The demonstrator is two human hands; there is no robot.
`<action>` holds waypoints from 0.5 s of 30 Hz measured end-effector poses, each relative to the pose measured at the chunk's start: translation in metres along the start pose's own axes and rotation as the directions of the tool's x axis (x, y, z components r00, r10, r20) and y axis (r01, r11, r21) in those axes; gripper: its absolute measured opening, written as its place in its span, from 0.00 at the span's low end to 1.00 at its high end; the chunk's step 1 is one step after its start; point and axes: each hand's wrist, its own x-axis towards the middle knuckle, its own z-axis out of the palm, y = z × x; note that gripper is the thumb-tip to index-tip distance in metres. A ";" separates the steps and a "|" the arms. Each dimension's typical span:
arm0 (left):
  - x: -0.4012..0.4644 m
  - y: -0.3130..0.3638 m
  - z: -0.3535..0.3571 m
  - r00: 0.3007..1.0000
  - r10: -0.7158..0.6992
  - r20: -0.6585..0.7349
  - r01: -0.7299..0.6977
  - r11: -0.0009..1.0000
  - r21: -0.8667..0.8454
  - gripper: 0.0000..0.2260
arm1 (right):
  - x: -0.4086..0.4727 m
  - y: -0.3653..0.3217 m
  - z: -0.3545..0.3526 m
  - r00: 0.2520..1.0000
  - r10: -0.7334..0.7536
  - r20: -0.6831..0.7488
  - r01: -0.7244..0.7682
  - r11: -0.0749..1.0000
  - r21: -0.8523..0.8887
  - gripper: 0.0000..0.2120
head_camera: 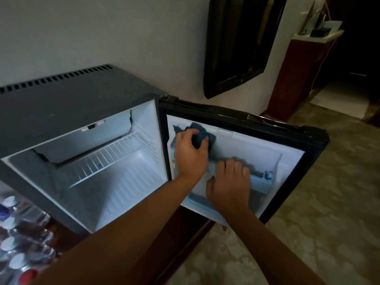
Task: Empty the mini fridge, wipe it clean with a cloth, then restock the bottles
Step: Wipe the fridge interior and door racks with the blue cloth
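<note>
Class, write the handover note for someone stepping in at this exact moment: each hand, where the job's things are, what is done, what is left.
Left hand: presses the dark cloth against the upper inside of the open fridge door.
Right hand: rests on the door shelf, apparently steadying it.
Mini fridge: open, no bottles visible inside, wire rack in place.
Bottles: grouped outside, lower left.
Done: emptying.
Left: finish wiping, then restock the bottles.

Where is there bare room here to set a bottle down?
The fridge interior is bare: the wire shelf and the floor beneath. The fridge top is bare too. The bottles crowd the lower left; both hands occupy the door shelves.
</note>
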 end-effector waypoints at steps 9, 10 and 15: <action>-0.018 0.011 0.011 0.999 0.018 0.034 -0.016 0.999 -0.051 0.10 | -0.003 0.006 -0.009 0.991 -0.017 0.135 0.016 1.000 0.007 0.16; -0.018 0.010 0.011 0.999 0.029 0.032 -0.028 0.999 -0.038 0.10 | -0.003 0.005 -0.010 0.989 -0.018 0.145 0.017 1.000 0.007 0.17; -0.018 0.004 0.007 0.999 0.053 0.001 -0.053 0.999 -0.002 0.10 | -0.008 0.003 -0.012 0.984 -0.035 0.176 0.029 0.999 0.034 0.21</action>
